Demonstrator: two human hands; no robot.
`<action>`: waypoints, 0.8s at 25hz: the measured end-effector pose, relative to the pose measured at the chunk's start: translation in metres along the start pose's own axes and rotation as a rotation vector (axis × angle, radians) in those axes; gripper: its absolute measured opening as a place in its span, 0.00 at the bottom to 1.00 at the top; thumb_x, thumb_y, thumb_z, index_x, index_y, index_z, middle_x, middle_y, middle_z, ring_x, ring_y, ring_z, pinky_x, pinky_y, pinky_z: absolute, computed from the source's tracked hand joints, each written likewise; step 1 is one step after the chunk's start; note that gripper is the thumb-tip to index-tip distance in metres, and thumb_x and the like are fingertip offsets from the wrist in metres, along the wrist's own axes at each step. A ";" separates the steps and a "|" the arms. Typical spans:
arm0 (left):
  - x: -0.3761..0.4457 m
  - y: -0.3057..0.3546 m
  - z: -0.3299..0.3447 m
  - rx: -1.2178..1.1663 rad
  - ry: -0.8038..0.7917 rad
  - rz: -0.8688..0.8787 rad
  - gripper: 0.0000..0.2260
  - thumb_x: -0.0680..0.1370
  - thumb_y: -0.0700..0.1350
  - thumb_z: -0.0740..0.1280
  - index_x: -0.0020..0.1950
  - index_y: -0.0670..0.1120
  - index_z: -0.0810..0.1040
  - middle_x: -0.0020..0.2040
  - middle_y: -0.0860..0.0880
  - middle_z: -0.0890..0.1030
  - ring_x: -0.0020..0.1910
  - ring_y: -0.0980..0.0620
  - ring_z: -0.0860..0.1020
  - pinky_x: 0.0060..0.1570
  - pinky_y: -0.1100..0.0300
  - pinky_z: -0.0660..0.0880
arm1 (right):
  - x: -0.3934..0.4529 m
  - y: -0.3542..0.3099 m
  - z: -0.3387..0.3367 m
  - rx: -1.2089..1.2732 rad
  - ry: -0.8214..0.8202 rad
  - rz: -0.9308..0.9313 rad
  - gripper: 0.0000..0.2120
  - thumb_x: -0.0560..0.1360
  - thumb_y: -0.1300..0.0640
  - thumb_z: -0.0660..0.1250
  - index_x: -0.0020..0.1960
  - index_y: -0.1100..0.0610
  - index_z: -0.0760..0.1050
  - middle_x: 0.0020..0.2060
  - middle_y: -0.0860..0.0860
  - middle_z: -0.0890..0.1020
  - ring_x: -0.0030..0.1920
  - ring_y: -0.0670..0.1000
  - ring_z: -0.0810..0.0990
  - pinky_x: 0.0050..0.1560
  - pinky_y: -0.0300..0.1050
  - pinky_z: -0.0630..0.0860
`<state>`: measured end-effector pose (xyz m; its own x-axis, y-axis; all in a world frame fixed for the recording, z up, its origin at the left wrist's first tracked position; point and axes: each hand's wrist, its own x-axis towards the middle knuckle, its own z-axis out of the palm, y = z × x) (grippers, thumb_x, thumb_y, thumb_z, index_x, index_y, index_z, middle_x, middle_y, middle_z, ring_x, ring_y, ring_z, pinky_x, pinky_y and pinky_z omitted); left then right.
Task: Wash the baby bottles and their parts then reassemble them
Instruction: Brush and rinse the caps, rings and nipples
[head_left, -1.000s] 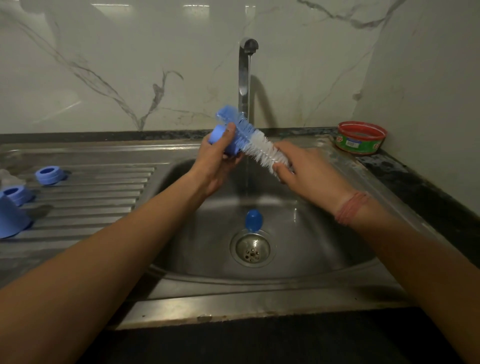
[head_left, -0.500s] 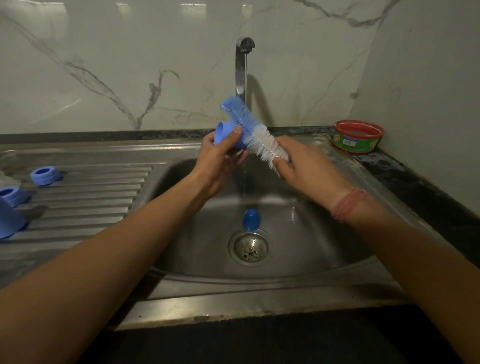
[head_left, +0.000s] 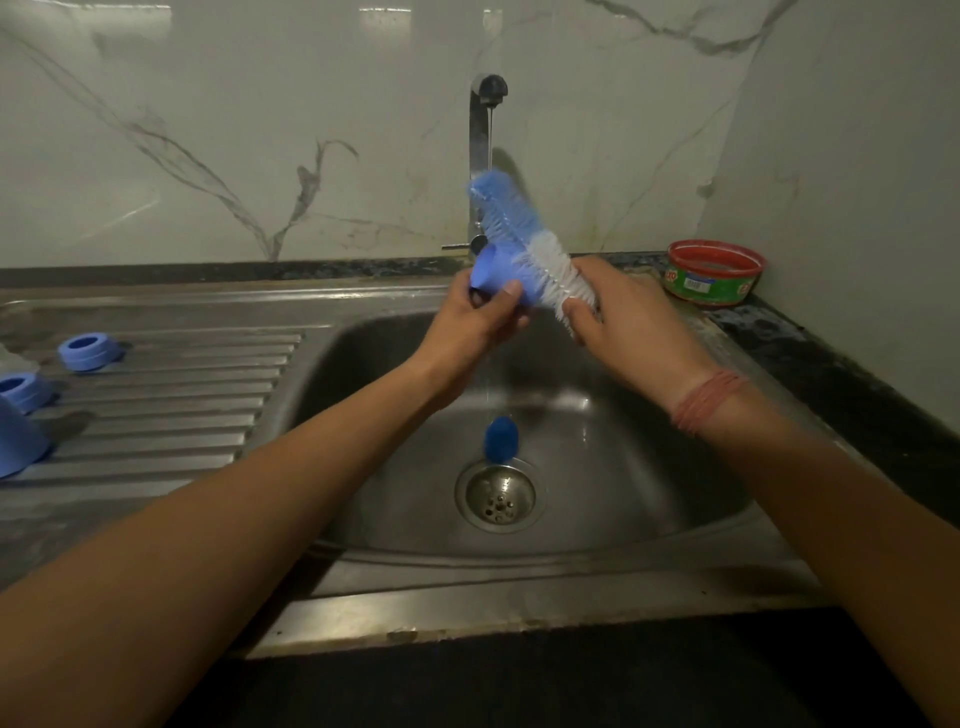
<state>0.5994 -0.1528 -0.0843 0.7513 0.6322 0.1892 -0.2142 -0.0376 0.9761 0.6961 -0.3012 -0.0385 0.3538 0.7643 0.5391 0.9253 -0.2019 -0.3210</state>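
Left hand (head_left: 470, 322) pinches cap (head_left: 496, 275); right hand (head_left: 626, 325) (raised) holds brush (head_left: 524, 244).

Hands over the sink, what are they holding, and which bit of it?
Left hand grips a small blue cap by its side. Right hand holds the bottle brush at the white bristles' lower end; its handle is hidden.

two blue rings (head_left: 87, 353) (head_left: 20, 392), one bottle brush (head_left: 524, 244), one red tub (head_left: 712, 272)
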 end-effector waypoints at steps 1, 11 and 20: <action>0.002 0.002 -0.006 -0.037 0.048 0.011 0.25 0.79 0.48 0.69 0.73 0.43 0.65 0.66 0.41 0.76 0.51 0.54 0.82 0.55 0.58 0.78 | -0.001 -0.002 0.002 0.010 -0.014 -0.014 0.17 0.79 0.58 0.61 0.67 0.57 0.70 0.55 0.59 0.80 0.52 0.59 0.78 0.45 0.43 0.68; -0.011 0.009 0.014 0.040 -0.143 -0.106 0.26 0.77 0.54 0.70 0.72 0.46 0.68 0.61 0.44 0.80 0.52 0.52 0.83 0.46 0.61 0.79 | 0.000 0.001 0.000 0.009 -0.015 0.009 0.14 0.78 0.60 0.61 0.63 0.58 0.72 0.54 0.59 0.81 0.52 0.60 0.78 0.43 0.43 0.66; 0.009 0.018 -0.008 -0.365 0.208 -0.118 0.17 0.80 0.52 0.67 0.64 0.42 0.76 0.51 0.45 0.82 0.41 0.53 0.81 0.35 0.66 0.78 | -0.006 -0.009 0.012 -0.003 -0.106 -0.073 0.18 0.80 0.56 0.60 0.69 0.53 0.69 0.52 0.56 0.81 0.45 0.54 0.78 0.42 0.42 0.69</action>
<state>0.5977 -0.1416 -0.0662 0.6501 0.7597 0.0168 -0.3691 0.2964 0.8808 0.6840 -0.2967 -0.0478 0.2689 0.8375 0.4757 0.9486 -0.1446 -0.2815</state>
